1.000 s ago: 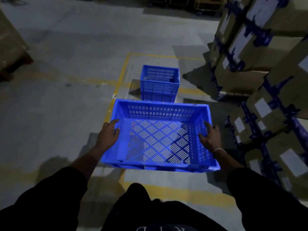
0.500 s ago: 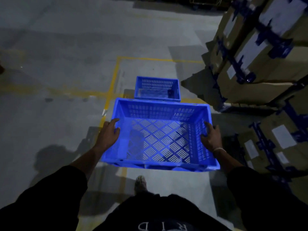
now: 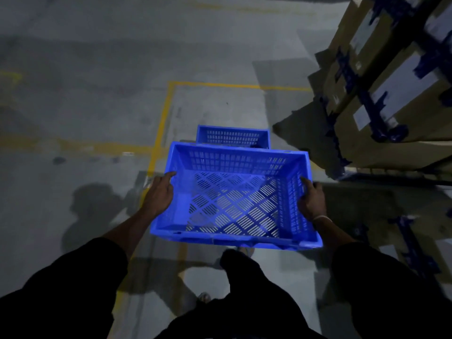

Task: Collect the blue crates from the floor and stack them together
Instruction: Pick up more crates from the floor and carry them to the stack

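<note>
While both hands' fingers (image 3: 307,185) grip its side rims, the crate (image 3: 234,199) hangs between.

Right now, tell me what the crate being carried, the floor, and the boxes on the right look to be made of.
Carried crate: looks like moulded plastic, uniform bright blue, with slotted vent walls and a lattice bottom.
Floor: probably concrete, matt grey and blotchy, with worn yellow painted lines.
Boxes: seemingly cardboard, dull brown, with pale labels and dark blue strips, perhaps tape; blur leaves that open.
</note>
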Demonstrator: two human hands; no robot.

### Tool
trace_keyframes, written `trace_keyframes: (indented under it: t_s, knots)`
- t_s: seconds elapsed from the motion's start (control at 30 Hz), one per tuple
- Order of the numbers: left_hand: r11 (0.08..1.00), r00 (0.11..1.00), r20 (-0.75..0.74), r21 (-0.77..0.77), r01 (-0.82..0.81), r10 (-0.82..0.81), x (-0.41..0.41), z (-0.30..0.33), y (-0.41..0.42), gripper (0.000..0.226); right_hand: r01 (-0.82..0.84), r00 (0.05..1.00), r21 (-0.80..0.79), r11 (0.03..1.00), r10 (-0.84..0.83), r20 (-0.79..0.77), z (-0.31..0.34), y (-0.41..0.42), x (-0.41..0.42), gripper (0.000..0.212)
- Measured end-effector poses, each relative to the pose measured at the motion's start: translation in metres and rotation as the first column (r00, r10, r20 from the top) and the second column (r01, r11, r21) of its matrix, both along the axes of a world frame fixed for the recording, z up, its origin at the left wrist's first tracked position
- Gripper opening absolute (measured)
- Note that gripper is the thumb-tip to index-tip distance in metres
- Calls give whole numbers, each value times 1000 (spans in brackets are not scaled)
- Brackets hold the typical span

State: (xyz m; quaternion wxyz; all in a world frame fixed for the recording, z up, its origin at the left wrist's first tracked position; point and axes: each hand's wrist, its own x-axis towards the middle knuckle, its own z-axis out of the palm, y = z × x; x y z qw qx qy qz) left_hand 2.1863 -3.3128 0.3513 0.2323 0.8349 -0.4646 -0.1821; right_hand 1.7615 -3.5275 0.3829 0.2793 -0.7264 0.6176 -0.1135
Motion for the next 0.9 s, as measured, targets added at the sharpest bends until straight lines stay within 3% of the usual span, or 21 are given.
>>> trace_keyframes:
  t_s: [0.33,0.5,0.73,0.9]
  knots:
    - [998,996,-72,51,-44,47,66,-65,-183,52,-56,997,28,998,55,57,-86,-199,69,81]
    - [992,989,-98,75,-106,113,109,-127,-273,67,18,995,72,997,-24,93,-137,-278,124,94]
    - [993,995,-68,92,-69,75,165,-210,-371,76,24,1000,52,998,-25,10,-214,-366,184,87]
    - [998,998,-58,60,-13,17,178,-242,-398,75,-14,999,22,1000,15,-42,-255,-404,201,88]
